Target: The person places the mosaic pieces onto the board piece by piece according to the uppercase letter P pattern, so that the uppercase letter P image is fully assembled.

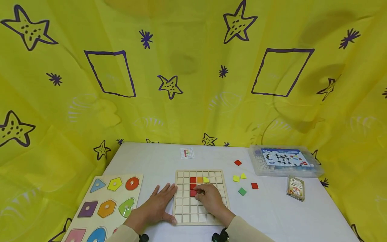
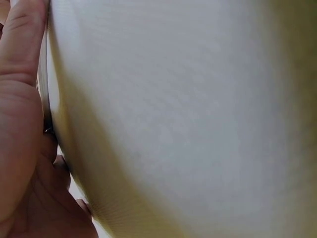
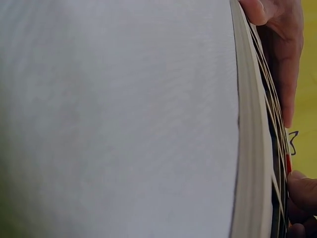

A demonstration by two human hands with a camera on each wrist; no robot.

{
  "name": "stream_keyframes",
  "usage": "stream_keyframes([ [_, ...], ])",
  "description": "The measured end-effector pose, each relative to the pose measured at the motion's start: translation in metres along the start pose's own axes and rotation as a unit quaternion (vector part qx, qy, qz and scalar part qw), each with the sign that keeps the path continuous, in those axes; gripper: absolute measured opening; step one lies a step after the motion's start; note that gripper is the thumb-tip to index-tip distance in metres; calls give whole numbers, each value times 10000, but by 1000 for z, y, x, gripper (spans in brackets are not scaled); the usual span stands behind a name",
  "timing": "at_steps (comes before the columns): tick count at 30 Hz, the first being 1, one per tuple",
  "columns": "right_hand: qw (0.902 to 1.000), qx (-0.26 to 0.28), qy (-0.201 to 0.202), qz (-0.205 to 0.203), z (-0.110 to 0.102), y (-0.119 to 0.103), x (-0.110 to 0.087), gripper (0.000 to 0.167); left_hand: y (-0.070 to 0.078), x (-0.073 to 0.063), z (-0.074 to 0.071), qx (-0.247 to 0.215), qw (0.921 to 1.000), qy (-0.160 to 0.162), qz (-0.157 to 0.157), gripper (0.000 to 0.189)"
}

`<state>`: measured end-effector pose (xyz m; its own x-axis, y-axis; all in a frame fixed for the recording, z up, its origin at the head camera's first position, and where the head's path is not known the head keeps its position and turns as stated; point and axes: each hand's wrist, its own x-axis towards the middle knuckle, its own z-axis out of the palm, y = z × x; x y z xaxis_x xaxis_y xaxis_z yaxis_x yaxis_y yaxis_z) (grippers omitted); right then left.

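A wooden grid board [image 1: 182, 211] lies on the white table. In its upper cells sit an orange tile [image 1: 199, 179], a yellow tile [image 1: 206, 179] and a column of red tiles. My right hand [image 1: 213, 200] reaches over the board, thumb and index finger at the edges of the lowest red tile [image 1: 192, 193], pinching it at its cell. That hand covers the cells beneath it. My left hand [image 1: 158, 205] lies spread with straight fingers along the board's left edge, touching it. The left wrist view shows part of the left hand [image 2: 20, 139] close up beside blurred white.
Loose red, yellow and green tiles [image 1: 242, 191] lie right of the board. Behind it is a small pattern card [image 1: 187, 153]. A shape puzzle [image 1: 101, 195] lies left; a clear plastic box [image 1: 285, 161] and a small card box [image 1: 295, 188] are at right. A yellow curtain [image 1: 193, 117] hangs behind.
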<state>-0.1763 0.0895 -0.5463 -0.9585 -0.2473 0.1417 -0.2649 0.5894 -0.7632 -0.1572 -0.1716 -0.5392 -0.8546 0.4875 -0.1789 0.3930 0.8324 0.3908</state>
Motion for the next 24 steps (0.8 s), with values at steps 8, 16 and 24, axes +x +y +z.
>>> stream_keyframes([
  [8, 9995, 294, -62, 125, -2, -1, 1, 20, 3, -1, -2, -47, 10000, -61, -63, 131],
  [16, 9925, 1160, 106, 382, -5, 1, 5, 20, 3, -1, -2, -111, 9999, -57, -58, 131],
  [24, 9867, 1521, 335, 461, -12, 1, 5, 20, 4, 0, -2, -144, 9998, -78, -115, 131],
])
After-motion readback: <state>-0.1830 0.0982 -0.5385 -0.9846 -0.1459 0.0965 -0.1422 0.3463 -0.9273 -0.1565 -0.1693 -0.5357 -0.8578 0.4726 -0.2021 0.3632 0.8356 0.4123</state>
